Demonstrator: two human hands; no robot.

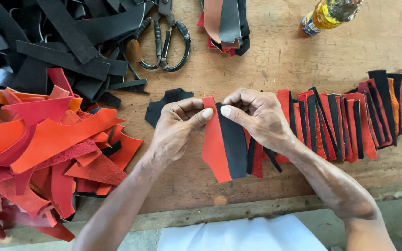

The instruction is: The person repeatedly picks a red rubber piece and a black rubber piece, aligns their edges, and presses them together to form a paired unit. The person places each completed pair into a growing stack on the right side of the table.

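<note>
My left hand pinches the top of an orange-red leather strip on the wooden table. My right hand pinches the top of a black leather strip lying right beside it, overlapping its edge. Both thumbs meet at the seam between the two strips. These strips form the left end of a long row of joined red, orange and black strips that runs to the right edge.
A heap of red and orange leather scraps lies at left, black strips above it. Black scissors rest at top centre, a small stack of pieces beside them, a yellow bottle top right. A black scrap lies near my left hand.
</note>
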